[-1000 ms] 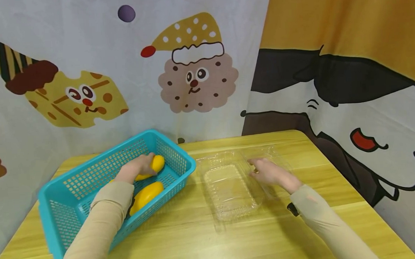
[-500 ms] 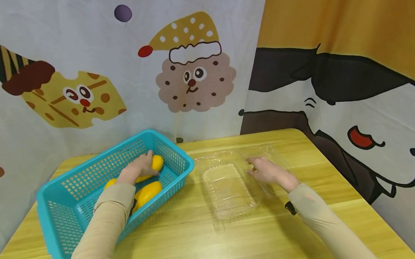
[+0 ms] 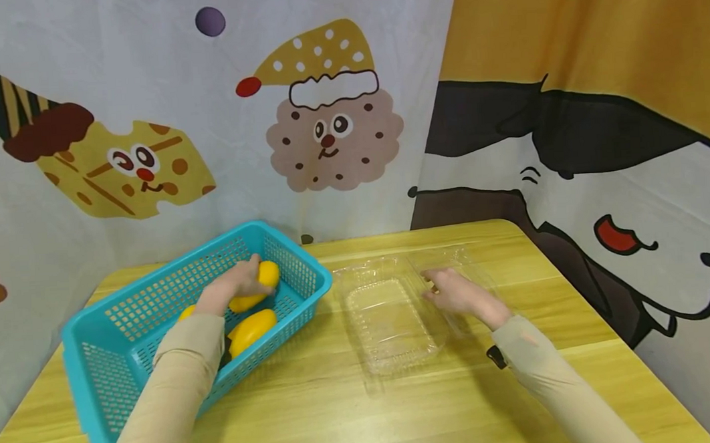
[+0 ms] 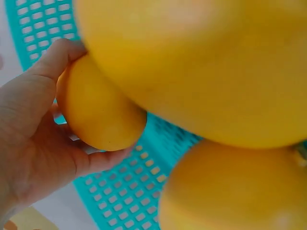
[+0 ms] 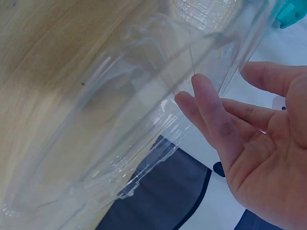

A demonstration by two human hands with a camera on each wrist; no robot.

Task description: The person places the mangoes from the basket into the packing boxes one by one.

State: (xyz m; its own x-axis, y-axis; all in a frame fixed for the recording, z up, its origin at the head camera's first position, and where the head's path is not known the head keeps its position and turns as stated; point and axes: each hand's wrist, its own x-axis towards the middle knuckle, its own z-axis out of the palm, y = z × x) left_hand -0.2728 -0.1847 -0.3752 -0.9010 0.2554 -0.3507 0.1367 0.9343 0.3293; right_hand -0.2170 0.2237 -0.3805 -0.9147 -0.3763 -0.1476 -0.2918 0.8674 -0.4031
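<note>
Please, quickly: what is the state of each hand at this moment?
Left hand: holding a yellow fruit inside the basket.
Right hand: open, at the clear container; contact cannot be told.

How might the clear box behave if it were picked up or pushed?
The clear box is probably light, as its see-through walls look thin. Those walls might flex under a firm pinch. Pushed, it would likely slide rather than roll, since it has a broad base set flat on the table.

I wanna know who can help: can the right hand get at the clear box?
Probably yes: the right hand is right at the clear box, and nothing seems to block the way.
</note>
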